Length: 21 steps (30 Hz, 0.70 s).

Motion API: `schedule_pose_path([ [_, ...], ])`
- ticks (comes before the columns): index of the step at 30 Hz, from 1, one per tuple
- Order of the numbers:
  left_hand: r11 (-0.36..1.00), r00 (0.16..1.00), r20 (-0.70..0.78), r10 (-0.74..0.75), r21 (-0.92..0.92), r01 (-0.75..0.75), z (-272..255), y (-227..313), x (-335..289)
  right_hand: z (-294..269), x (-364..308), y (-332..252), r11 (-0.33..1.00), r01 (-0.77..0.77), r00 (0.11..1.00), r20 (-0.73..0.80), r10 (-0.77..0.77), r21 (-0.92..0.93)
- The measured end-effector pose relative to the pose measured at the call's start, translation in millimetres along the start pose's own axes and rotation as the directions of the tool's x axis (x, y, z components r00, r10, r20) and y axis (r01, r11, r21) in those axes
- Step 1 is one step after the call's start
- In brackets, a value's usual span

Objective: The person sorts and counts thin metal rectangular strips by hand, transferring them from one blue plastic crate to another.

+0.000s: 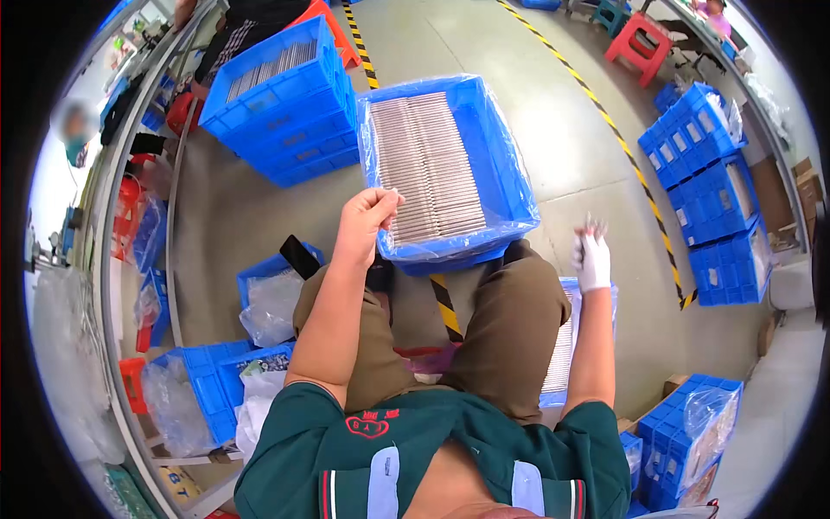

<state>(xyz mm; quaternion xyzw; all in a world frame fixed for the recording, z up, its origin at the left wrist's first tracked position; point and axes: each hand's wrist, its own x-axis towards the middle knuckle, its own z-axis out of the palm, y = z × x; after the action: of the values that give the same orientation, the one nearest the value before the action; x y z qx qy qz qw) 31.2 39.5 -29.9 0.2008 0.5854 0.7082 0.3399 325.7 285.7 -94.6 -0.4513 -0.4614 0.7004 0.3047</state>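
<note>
In front of me a blue plastic bin (510, 164) lined with clear film holds rows of thin, pale, slim pieces (428, 160), packed side by side. My left hand (367, 216), bare, is closed in a pinch over the bin's near left edge; whatever its fingertips hold is too small to name. To the right of the bin my right hand (591, 259) wears a white glove with bare fingertips. Its fingers are drawn together, slightly blurred, and I cannot make out what is in them. Beneath my right forearm stands another bin (553, 400) of similar slim pieces, partly covered by my leg.
Stacked blue bins (277, 112) stand at the far left, more bins (705, 199) at the right, and another stack (683, 441) lower right. A dark phone-like slab (299, 257) rests on a small bin at left. Red stools (640, 48) and other people are farther off.
</note>
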Motion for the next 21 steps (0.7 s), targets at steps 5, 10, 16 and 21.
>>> schedule_pose_path([
  [5, 0.997, 0.999, -0.022, 0.031, -0.068, -0.032, -2.7, 10.4, 3.2, 121.2, -13.3, -79.4, 0.970, 0.173, 0.925, 0.367, -0.101, -0.169],
  [10, 0.986, 0.999, 0.011, 0.041, -0.159, -0.039, -13.6, 9.7, 5.3, 214.9, -25.0, -73.7, 0.886, 0.294, 0.874, 0.476, -0.097, -0.359],
  [16, 0.964, 1.000, 0.017, -0.004, -0.267, 0.009, -19.6, 12.4, -0.4, 247.6, -52.5, -45.2, 0.791, 0.407, 0.799, 0.598, -0.067, -0.456],
  [21, 0.966, 1.000, 0.005, -0.007, -0.258, 0.008, -23.4, 9.3, -2.2, 253.8, -59.3, -42.0, 0.776, 0.446, 0.761, 0.646, -0.066, -0.446],
])
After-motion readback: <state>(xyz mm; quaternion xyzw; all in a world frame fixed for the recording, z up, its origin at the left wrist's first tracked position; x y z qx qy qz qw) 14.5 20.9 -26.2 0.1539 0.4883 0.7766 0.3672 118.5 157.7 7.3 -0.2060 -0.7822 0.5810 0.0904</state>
